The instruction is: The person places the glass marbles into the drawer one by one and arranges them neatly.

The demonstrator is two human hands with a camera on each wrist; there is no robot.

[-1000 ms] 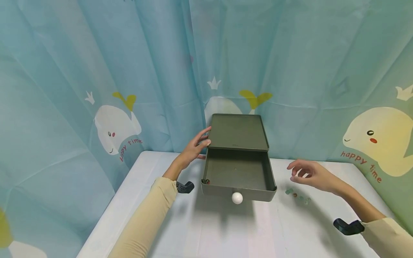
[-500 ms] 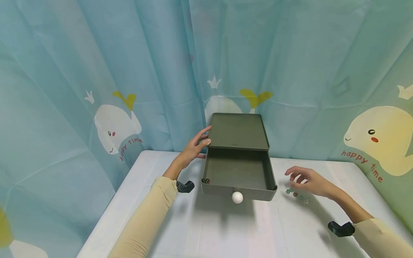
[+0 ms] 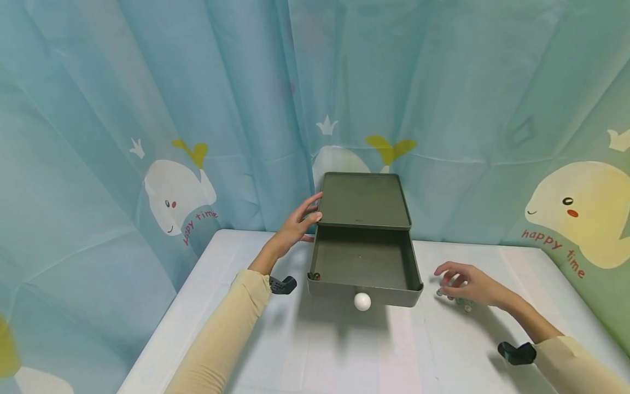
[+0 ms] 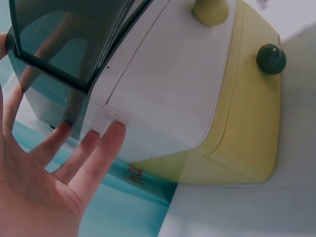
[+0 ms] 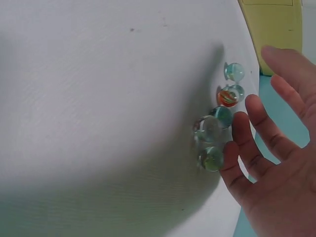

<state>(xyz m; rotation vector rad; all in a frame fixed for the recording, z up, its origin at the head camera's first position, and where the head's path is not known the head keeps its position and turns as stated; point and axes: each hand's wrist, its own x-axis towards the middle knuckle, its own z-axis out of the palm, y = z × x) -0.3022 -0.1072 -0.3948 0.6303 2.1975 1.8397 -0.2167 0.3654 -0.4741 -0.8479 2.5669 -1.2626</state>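
A dark green drawer box (image 3: 364, 200) stands at the back of the table, its top drawer (image 3: 361, 260) pulled out. Small dark and reddish marbles (image 3: 315, 277) lie in that drawer's front left corner. My left hand (image 3: 290, 232) rests its spread fingers against the box's left side, as the left wrist view also shows. Over the table to the right, my right hand (image 3: 474, 284) is low above several glass marbles, fingers loosely bent. In the right wrist view a green marble (image 5: 212, 159) is at the little fingertip, and an orange-striped marble (image 5: 228, 98) lies farther along the row.
Below the open drawer, the left wrist view shows a white drawer (image 4: 168, 74) with a yellow knob (image 4: 211, 11), then a yellow drawer (image 4: 252, 108) with a green knob (image 4: 271, 59). A patterned curtain (image 3: 433, 109) hangs behind the white table (image 3: 344, 355).
My right hand has come down and slightly left toward the marbles, now partly covering them in the head view. My left hand stays at the box.
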